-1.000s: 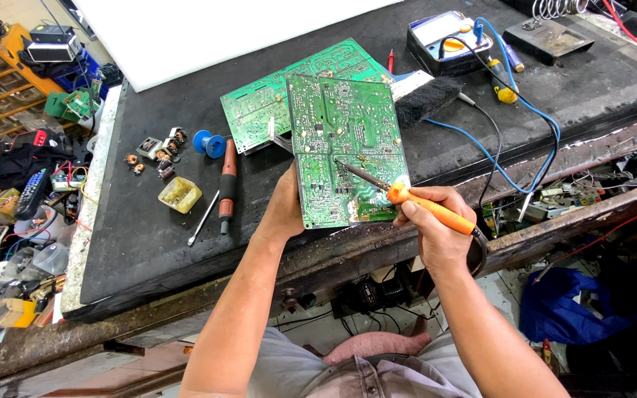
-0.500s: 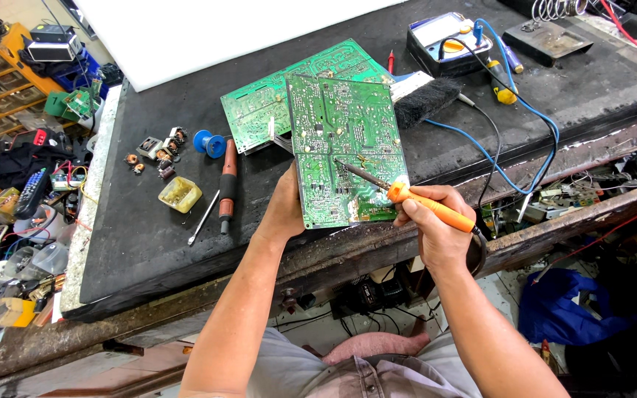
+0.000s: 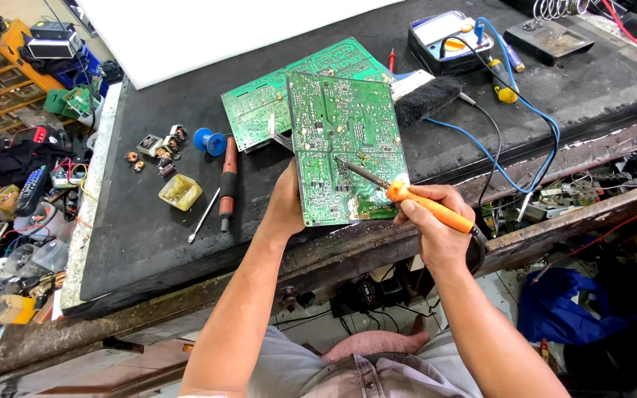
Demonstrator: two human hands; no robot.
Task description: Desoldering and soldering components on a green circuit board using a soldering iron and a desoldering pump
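My left hand (image 3: 285, 203) grips the left edge of a green circuit board (image 3: 344, 144), held tilted up with its solder side toward me over the near edge of the black bench mat (image 3: 156, 243). My right hand (image 3: 436, 232) holds an orange-handled soldering iron (image 3: 414, 203) like a pen. Its metal tip rests on the middle of the board. A second green circuit board (image 3: 259, 110) lies flat on the mat behind the held one.
A screwdriver with a red-brown handle (image 3: 226, 184), a blue solder spool (image 3: 208, 140), a yellow flux tin (image 3: 180, 191) and small loose parts (image 3: 156, 151) lie left. A multimeter (image 3: 444, 40), black brush (image 3: 425, 99), blue cable (image 3: 532, 118) and iron stand (image 3: 547, 33) sit right. Cluttered shelves (image 3: 9, 110) stand far left.
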